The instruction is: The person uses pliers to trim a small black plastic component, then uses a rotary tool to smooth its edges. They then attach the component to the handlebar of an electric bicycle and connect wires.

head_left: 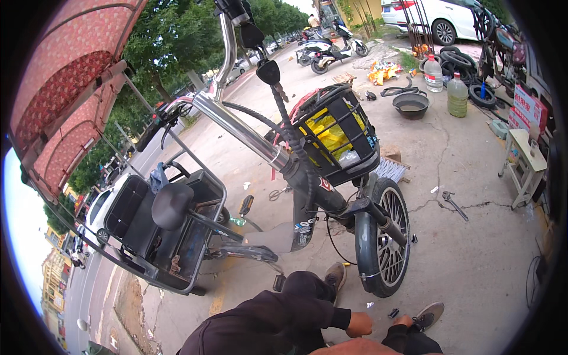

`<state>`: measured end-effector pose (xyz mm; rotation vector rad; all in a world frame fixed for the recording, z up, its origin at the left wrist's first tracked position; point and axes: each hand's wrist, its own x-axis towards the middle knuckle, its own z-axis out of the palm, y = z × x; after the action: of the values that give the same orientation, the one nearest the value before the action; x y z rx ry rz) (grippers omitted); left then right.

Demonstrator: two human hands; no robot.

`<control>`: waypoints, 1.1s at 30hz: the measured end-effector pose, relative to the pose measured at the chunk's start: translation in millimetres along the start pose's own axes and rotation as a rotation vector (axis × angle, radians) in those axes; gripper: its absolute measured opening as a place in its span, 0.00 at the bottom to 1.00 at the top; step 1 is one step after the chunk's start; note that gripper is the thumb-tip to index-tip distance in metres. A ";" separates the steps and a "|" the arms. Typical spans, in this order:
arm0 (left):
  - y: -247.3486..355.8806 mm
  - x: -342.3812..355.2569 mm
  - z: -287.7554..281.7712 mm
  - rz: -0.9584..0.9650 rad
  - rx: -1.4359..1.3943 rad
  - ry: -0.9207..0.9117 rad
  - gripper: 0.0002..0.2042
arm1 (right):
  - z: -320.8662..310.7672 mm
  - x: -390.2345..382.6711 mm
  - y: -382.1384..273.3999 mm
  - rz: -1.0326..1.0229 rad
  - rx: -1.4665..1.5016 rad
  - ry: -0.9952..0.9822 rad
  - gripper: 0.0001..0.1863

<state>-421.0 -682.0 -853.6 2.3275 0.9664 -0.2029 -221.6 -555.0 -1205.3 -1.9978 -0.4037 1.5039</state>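
Low in the view, my left hand (359, 324), in a dark sleeve with a black cuff, is closed in a fist; whatever it holds, if anything, is hidden. Right of it a patch of skin, seemingly my right hand (403, 320), shows beside my shoe, its fingers not readable. A small black part (393, 312) lies on the ground between them. Just ahead stands an electric tricycle (322, 195), its front wheel (391, 239) nearest my hands. A black basket (337, 133) with a yellow bag inside is mounted above that wheel.
An adjustable wrench (454, 205) lies on the cracked concrete to the right, near a small white table (523, 163). Behind are a black basin (410, 105), two plastic jugs (457, 97) and stacked tyres (458, 62). A red canopy (71, 83) and seats (171, 206) fill the left.
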 end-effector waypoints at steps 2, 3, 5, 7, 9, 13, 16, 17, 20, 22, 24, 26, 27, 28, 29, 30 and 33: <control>13.1 -9.3 -26.8 0.068 -0.122 0.034 0.11 | 2.9 -24.4 -67.4 -0.296 0.106 0.138 0.07; 18.1 -16.7 -47.8 0.120 -0.172 0.043 0.12 | -4.4 -28.0 -131.2 -0.470 0.041 0.187 0.10; 47.6 -68.9 -89.6 0.102 -0.308 0.152 0.11 | 6.4 -190.0 -247.9 -0.586 0.279 -0.012 0.21; 78.7 -129.4 -183.9 0.113 -0.177 0.493 0.10 | -3.0 -298.8 -370.9 -0.832 0.295 -0.226 0.20; 94.4 -178.6 -267.0 -0.011 0.212 0.996 0.11 | -14.1 -402.2 -466.0 -1.244 0.209 -0.297 0.19; 100.2 -244.7 -410.2 -0.174 0.407 1.937 0.14 | 7.0 -582.2 -575.1 -1.919 -0.003 -0.366 0.16; 103.1 -257.6 -478.8 -0.352 0.540 2.069 0.23 | 29.7 -688.5 -609.8 -2.143 -0.167 -0.445 0.17; 102.7 -254.5 -489.5 -0.385 0.380 2.060 0.26 | 38.4 -706.7 -616.8 -2.172 -0.204 -0.487 0.17; 94.5 -250.9 -505.0 -0.093 0.202 2.171 0.22 | 56.0 -749.8 -627.8 -2.240 -0.191 -0.642 0.19; 88.4 -252.9 -504.5 -0.006 0.120 2.189 0.18 | 62.5 -766.6 -622.9 -2.178 -0.166 -0.805 0.19; 92.3 -264.3 -501.5 -0.069 0.278 2.147 0.17 | 67.8 -773.8 -617.4 -2.116 -0.079 -0.916 0.19; 96.7 -274.6 -495.5 -0.144 0.401 2.094 0.15 | 71.8 -776.0 -611.6 -2.046 -0.020 -1.019 0.18; 94.7 -280.5 -493.9 -0.153 0.445 2.069 0.15 | 76.6 -775.2 -609.3 -2.085 -0.036 -1.013 0.18; 92.3 -286.9 -492.1 -0.162 0.489 2.042 0.14 | 83.8 -772.4 -606.4 -2.123 -0.051 -1.008 0.18; 95.0 -292.0 -495.1 -0.164 0.537 2.012 0.13 | 85.6 -772.4 -607.7 -2.166 -0.060 -0.997 0.19; 101.2 -297.2 -500.6 -0.135 0.642 1.983 0.12 | 86.2 -773.2 -609.0 -2.215 -0.028 -0.972 0.20; 112.7 -312.3 -515.7 -0.079 0.635 1.895 0.12 | 79.6 -782.9 -610.0 -2.333 0.037 -0.839 0.21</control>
<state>-613.7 -627.6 -273.9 2.5205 1.8634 2.3003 -473.5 -505.5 -243.3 0.1793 -1.8995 0.3779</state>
